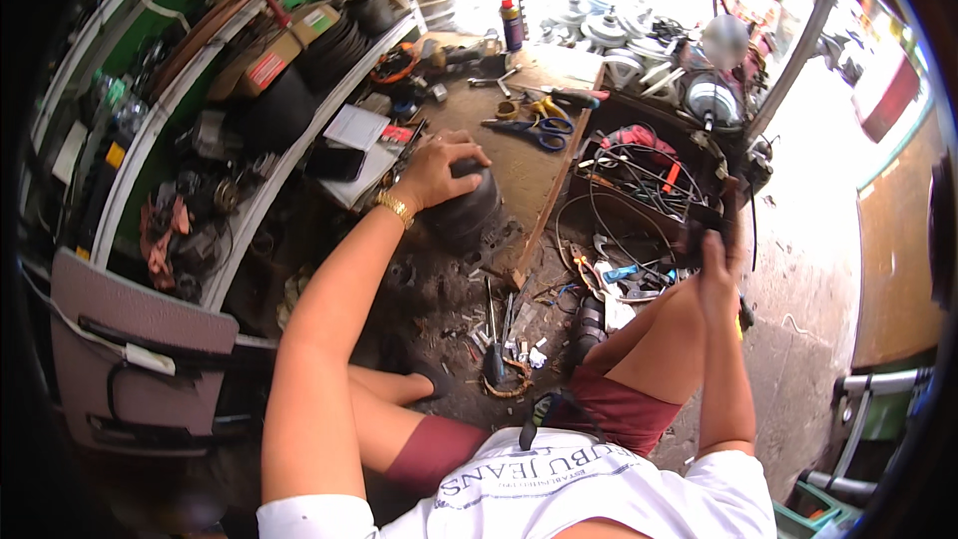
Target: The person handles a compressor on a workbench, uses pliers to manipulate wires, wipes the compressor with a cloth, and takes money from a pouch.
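My left hand point(439, 170) lies over the top of a dark, rounded metal housing point(467, 218), its fingers curled round the upper edge. The housing stands at the near end of a worn wooden bench top point(524, 175). At the right, beside a crate of cables, my right hand point(717, 265) is raised above my knee. Its fingers are closed round a dark object point(707, 225) whose kind I cannot make out. Blue-handled scissors point(555, 133) and yellow-handled pliers point(549, 110) lie on the bench beyond the housing.
A phone point(336, 163) and papers lie left of the housing. Shelves point(225, 50) crowded with parts run along the left. A crate point(639, 202) holds tangled cables. A screwdriver point(494, 359) and scraps litter the floor between my legs. A spray can point(511, 25) stands at the back.
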`<state>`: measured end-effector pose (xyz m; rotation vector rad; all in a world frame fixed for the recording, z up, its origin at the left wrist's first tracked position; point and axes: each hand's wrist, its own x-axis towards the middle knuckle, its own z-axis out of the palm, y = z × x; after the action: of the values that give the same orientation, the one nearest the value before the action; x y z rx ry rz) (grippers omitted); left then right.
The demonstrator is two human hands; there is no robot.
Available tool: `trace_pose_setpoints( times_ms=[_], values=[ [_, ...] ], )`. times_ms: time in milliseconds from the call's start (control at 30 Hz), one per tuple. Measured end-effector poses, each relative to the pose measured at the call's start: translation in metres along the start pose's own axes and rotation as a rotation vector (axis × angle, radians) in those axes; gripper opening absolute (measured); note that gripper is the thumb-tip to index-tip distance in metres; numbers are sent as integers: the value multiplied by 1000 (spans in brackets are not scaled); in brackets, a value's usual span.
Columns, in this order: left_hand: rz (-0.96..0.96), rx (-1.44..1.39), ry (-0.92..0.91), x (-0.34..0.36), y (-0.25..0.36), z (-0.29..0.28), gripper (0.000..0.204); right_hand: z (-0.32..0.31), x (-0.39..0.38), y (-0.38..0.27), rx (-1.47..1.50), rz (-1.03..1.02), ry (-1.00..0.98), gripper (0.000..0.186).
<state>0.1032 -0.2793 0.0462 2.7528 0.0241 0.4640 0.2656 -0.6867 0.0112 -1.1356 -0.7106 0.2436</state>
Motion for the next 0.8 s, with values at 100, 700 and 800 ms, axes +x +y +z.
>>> trace_pose_setpoints(
  times_ms=[100,700,800],
  values=[
    [11,-38,33,0,-7,3,26,-42,-4,-26,-585,-253,16,39],
    [-649,176,66,2,18,22,49,-4,6,-30,-1057,-765,-1136,33],
    [-472,174,58,3,21,22,40,24,23,-11,-985,-775,-1198,37]
  ],
)
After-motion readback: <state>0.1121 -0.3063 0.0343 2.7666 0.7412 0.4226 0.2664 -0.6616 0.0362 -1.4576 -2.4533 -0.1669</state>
